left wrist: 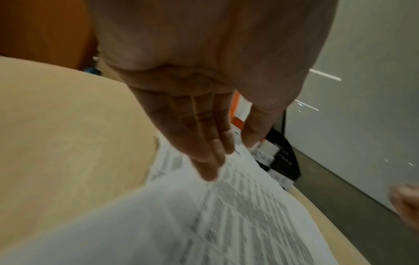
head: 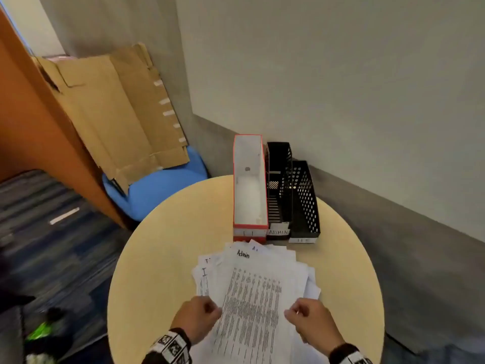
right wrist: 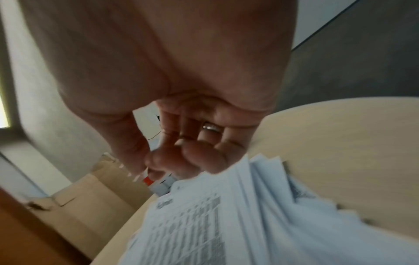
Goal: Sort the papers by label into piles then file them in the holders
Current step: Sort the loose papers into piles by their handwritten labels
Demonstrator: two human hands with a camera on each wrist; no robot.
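With my left hand (head: 197, 316) open at nine o'clock and my right hand (head: 311, 319) loosely curled, empty, at three, I should lift only the top Admin sheet (head: 252, 292) off the unsorted papers (head: 207, 271) mid-surface (head: 162, 258).

The papers (head: 252, 285) are thin white paper with matt print. The table (head: 162, 258) looks like smooth pale wood, and the black holders (head: 305, 203) look like plastic with holes. The cardboard (head: 115, 111) is brown and dull.

Three file holders (head: 275, 190) (one red-and-white, two black), one loose heap of papers (head: 252, 290), one round table (head: 157, 258), two hands (head: 195, 317)
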